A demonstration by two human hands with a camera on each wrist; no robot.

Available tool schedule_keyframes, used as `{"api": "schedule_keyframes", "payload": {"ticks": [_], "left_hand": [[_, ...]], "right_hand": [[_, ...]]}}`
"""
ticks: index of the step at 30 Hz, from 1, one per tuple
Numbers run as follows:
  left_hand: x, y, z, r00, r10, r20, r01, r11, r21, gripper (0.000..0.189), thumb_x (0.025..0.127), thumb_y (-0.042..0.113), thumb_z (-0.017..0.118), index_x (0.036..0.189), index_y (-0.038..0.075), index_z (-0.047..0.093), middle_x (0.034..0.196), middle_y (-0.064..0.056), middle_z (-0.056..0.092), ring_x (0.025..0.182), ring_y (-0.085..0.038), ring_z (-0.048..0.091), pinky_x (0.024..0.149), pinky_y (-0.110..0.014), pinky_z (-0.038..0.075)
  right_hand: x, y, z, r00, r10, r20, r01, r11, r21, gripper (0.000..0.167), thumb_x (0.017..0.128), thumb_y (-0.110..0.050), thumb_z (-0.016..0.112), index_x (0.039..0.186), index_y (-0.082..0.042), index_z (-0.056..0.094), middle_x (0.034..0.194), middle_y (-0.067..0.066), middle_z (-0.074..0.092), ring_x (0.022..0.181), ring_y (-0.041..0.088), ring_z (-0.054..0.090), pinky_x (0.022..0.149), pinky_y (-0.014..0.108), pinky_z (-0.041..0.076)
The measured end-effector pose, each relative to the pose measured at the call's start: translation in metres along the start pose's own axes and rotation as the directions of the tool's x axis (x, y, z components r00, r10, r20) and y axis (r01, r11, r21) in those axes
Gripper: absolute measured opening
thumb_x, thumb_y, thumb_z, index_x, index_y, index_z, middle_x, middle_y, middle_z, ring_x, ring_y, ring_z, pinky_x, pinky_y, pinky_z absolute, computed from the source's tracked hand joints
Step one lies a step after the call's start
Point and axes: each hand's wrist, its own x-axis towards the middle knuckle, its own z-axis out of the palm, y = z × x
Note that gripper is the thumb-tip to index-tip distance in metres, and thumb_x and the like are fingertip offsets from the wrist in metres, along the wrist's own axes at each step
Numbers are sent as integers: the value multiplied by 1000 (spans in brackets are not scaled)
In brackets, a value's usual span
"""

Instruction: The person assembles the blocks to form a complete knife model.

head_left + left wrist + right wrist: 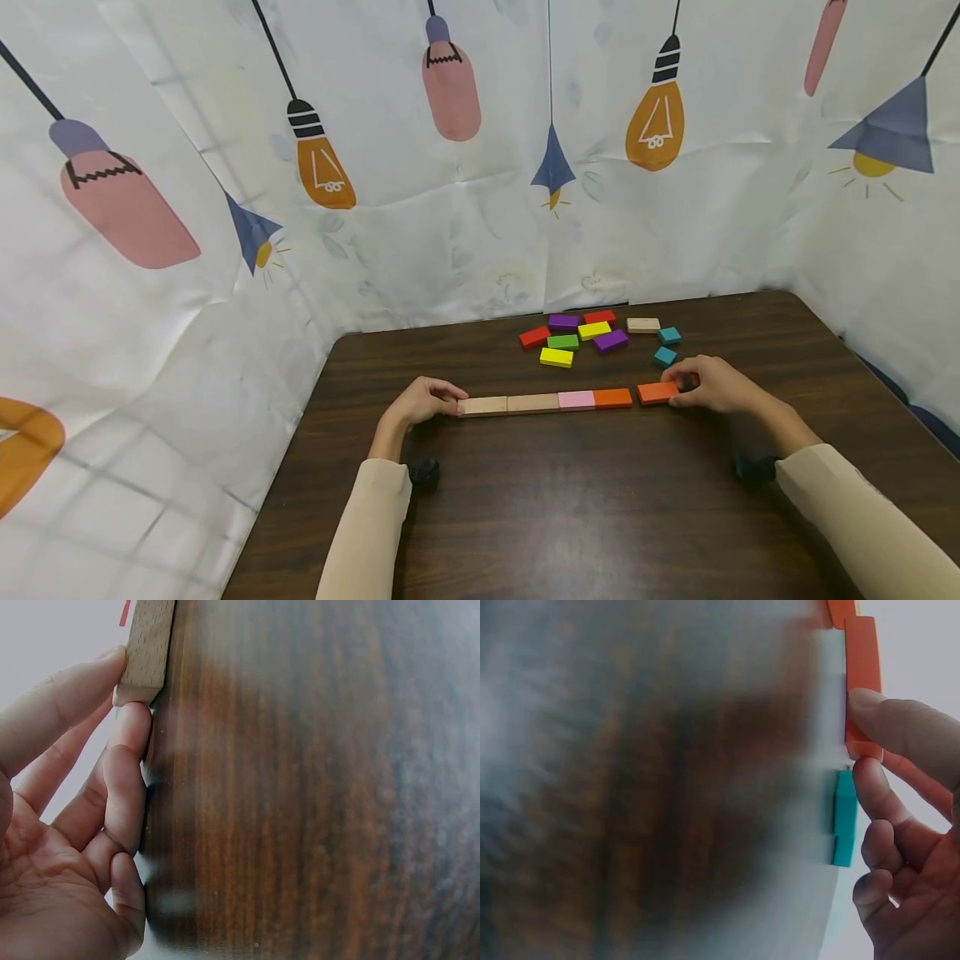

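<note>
A straight row lies across the table: two plain wooden blocks (pixel 533 403), a pink block (pixel 577 401) and an orange block (pixel 612 398). At its left end my left hand (pixel 425 401) holds the end of the leftmost wooden block (pixel 148 652), thumb on its side and a finger against its end face. To the right of the row, my right hand (pixel 712 384) pinches a second orange block (pixel 863 667) by its right end, between thumb and fingers. A small gap separates this block from the row, and it sits slightly angled.
Behind the row lie loose red, purple, green and yellow blocks (pixel 557 357). A plain wooden block (pixel 643 325) and two small teal blocks (pixel 665 357) lie farther right, one teal block close to my right hand. A printed curtain (pixel 480 233) hangs behind the dark wooden table (pixel 555 500).
</note>
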Motion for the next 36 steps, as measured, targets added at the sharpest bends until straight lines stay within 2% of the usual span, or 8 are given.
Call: {"api": "schedule_keyframes", "payload": {"ticks": [5,26,36], "left_hand": [[-1,1,0,1000,0,1,0,1000,-5,19,90,15,80,109,13,80,94,-4,76,88,-18,67,88,-38,52],[0,1,1,1000,0,-20,-1,1000,-13,19,88,13,82,106,12,81,90,-5,76,83,-19,64,78,-31,49],[1,0,1,1000,3,-18,-4,1000,-10,19,88,13,82,106,13,81,89,-5,76,83,-19,64,79,-32,48]], "right_hand": [[-2,1,5,1000,-10,5,10,1000,10,29,87,-26,82,112,-13,74,89,-1,59,69,10,43,61,25,36],[8,-5,13,1000,-6,16,5,1000,18,29,87,-27,83,110,-13,74,85,-4,60,73,11,48,63,25,39],[8,-6,14,1000,-10,19,10,1000,23,28,87,-28,83,109,-14,74,85,-4,59,71,11,47,62,25,39]]}}
